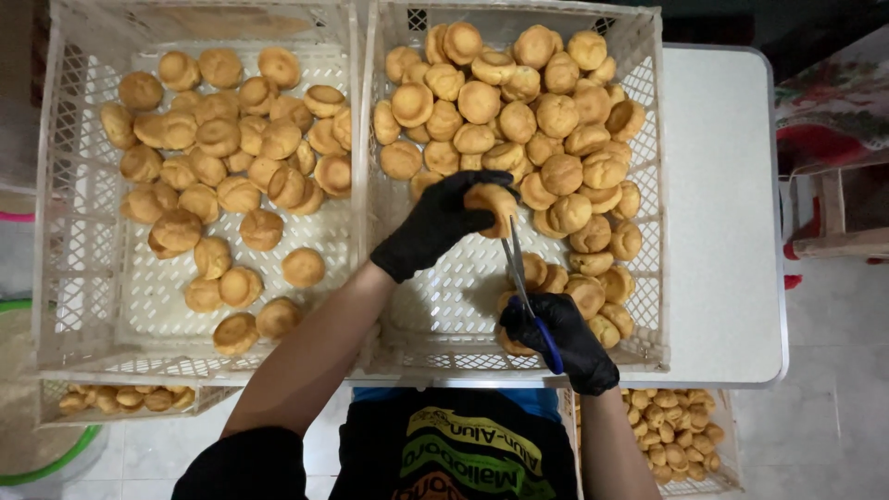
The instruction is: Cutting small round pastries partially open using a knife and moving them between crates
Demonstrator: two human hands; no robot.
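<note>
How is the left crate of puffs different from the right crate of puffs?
The left crate is partly filled: its puffs lie mostly in one layer, with bare mesh floor at the front and sides. The right crate is fuller, with puffs heaped toward the back and right. Both gloved hands work over the right crate: the left hand holds a puff, the right hand holds scissors. Both crates are white plastic mesh.

Matt white plastic crate [648, 278], metal scissors [515, 264]

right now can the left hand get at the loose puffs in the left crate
Probably not at once: the left hand holds a puff over the right crate. The left crate is open-topped, nothing blocking.
</note>
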